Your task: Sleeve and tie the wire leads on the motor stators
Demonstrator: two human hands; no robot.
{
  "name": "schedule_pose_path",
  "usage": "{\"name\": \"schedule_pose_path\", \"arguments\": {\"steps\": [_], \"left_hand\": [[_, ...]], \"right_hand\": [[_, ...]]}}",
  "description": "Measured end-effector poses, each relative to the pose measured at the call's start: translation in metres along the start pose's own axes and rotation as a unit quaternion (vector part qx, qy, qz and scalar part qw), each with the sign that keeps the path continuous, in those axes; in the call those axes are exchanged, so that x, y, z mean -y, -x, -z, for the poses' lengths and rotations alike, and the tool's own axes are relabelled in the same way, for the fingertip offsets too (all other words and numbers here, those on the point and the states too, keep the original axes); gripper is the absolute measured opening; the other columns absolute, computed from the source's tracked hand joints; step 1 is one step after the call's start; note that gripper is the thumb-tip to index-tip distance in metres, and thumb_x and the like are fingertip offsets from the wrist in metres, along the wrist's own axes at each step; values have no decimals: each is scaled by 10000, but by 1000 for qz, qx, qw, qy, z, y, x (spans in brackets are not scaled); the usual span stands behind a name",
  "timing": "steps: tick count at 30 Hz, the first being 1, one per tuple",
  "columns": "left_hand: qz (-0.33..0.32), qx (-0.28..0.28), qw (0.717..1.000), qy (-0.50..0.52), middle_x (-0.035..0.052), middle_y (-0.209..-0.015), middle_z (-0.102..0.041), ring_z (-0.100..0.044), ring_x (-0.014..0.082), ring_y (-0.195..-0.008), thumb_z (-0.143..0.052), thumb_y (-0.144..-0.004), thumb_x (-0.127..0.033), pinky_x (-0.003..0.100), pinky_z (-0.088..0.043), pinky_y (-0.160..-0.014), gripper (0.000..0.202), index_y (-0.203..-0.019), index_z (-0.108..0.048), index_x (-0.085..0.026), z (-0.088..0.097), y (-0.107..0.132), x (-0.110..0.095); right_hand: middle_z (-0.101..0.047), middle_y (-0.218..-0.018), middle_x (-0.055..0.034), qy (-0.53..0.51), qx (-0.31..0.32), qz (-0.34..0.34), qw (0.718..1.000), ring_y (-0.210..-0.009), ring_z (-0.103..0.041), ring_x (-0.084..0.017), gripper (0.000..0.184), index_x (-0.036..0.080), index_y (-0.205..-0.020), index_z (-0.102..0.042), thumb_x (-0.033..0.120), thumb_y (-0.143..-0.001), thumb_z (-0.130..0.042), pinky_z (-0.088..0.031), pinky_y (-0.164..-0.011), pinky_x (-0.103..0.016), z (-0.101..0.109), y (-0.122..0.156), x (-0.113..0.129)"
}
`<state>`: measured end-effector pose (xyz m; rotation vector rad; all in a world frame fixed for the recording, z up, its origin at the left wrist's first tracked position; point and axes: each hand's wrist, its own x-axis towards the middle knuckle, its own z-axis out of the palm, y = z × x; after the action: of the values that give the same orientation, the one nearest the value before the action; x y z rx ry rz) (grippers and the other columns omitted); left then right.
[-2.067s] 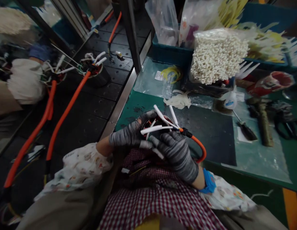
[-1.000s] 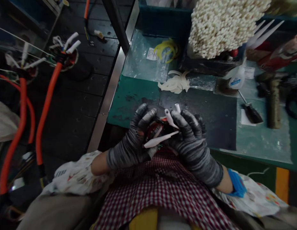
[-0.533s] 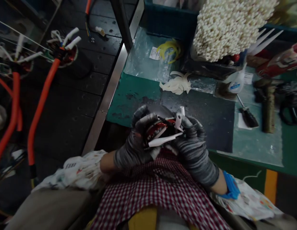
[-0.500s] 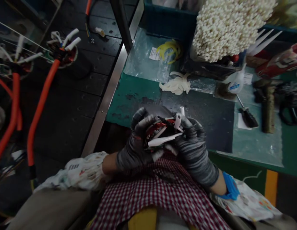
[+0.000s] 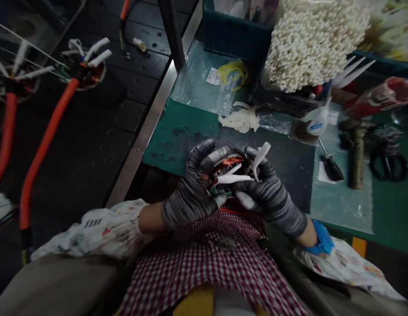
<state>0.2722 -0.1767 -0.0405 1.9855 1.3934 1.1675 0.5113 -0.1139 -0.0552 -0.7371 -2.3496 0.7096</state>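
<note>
Both hands, in grey gloves with pale fingertips, hold a motor stator (image 5: pixel 229 164) above my lap at the bench's near edge. Red-copper windings and a bit of green circuit board (image 5: pixel 221 190) show on it. My left hand (image 5: pixel 194 186) is wrapped round its left side. Around the right side close the fingers of my right hand (image 5: pixel 272 191), next to a white sleeve (image 5: pixel 262 154) that sticks up to the right. Another white sleeve (image 5: pixel 233 179) lies across the stator's face. The gloves hide its outer sides.
On the bench are a dark mat (image 5: pixel 289 162), pale cut strips (image 5: pixel 241 120), a screwdriver (image 5: pixel 332 166), scissors (image 5: pixel 388 162) and a white dropper bottle (image 5: pixel 317 123). Behind stands a bundle of thin white tubes (image 5: pixel 315 48). To the left, orange cables (image 5: pixel 47 145) run to other stators.
The stator has turned in my hands: one white sleeve now points up and right, and more green board shows. Both hands remain on it. The view has shifted slightly.
</note>
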Motion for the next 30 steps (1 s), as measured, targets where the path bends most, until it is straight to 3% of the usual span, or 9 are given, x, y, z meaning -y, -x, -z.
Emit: {"name": "schedule_pose_path", "arguments": {"steps": [5,12,17,21,24,26,27,29,30], "left_hand": [[14,48,999,-4,160,-1721,-282,-256,418,-1658,-755,-888,-225,649,-309,-1360,930,-1684,-283,-310,5,-2,-4],[17,29,999,-9,171,-1699,-351,-335,410,-1631,-787,-883,-252,621,-338,-1350,908,-1668,-332,-286,4,-8,-6],[41,70,992,97,157,-1646,-470,-484,387,-1551,-818,-921,-381,620,-450,-1292,874,-1658,-355,-294,23,-32,21],[96,127,983,96,152,-1568,-594,-649,373,-1395,-896,-856,-416,601,-600,-1151,999,-1675,-334,-308,42,-41,52],[60,20,995,-72,201,-1587,-563,-654,415,-1357,-938,-778,-546,637,-608,-1108,1180,-1709,-272,-262,47,-35,58],[-13,-55,978,-203,176,-1501,-637,-675,408,-1299,-919,-809,-495,615,-621,-1064,1024,-1653,-388,-262,46,-30,49],[-64,-51,963,-256,134,-1373,-723,-719,373,-1199,-860,-877,-388,578,-641,-999,753,-1545,-529,-278,45,-29,41],[-149,14,935,-321,69,-1127,-814,-769,307,-982,-673,-967,-168,503,-649,-861,305,-1250,-714,-276,43,-33,23],[-178,48,925,-332,59,-1052,-830,-775,294,-903,-597,-975,-114,486,-644,-811,255,-1121,-746,-259,42,-36,13]], "right_hand": [[-427,-1740,-78,-7,-4,-21,1000,-1547,-522,-310,657,339,-1541,-583,201,-924,-762,-609,-1143,-520,-4,5,-11],[-494,-1685,-80,36,-38,-59,997,-1502,-568,-339,424,329,-1377,-727,193,-978,-686,-594,-1169,-550,-8,8,8],[-589,-1608,-67,-83,31,-94,992,-1509,-556,-301,380,303,-1357,-740,252,-981,-726,-553,-1218,-527,-4,-40,4],[-769,-1358,-74,-159,69,-99,980,-1199,-762,-207,355,237,-1421,-676,320,-1078,-638,-685,-992,-368,-7,-86,-12],[-822,-1202,-61,-159,57,-92,981,-993,-812,-165,373,203,-1443,-620,373,-1112,-591,-699,-860,-286,-17,-103,-21],[-799,-1251,-75,-125,22,-51,991,-1067,-800,-175,313,219,-1389,-631,349,-1108,-588,-685,-924,-313,-22,-102,-27],[-769,-1307,-95,-101,-8,-15,995,-1151,-777,-189,292,225,-1371,-628,329,-1102,-587,-671,-979,-344,-22,-99,-29],[-697,-1395,-137,-61,-63,57,994,-1299,-707,-220,319,224,-1385,-591,314,-1079,-606,-633,-1070,-404,-15,-94,-36],[-677,-1405,-145,-41,-84,79,992,-1327,-683,-229,348,222,-1398,-573,320,-1067,-619,-620,-1089,-420,-8,-92,-40]]}}
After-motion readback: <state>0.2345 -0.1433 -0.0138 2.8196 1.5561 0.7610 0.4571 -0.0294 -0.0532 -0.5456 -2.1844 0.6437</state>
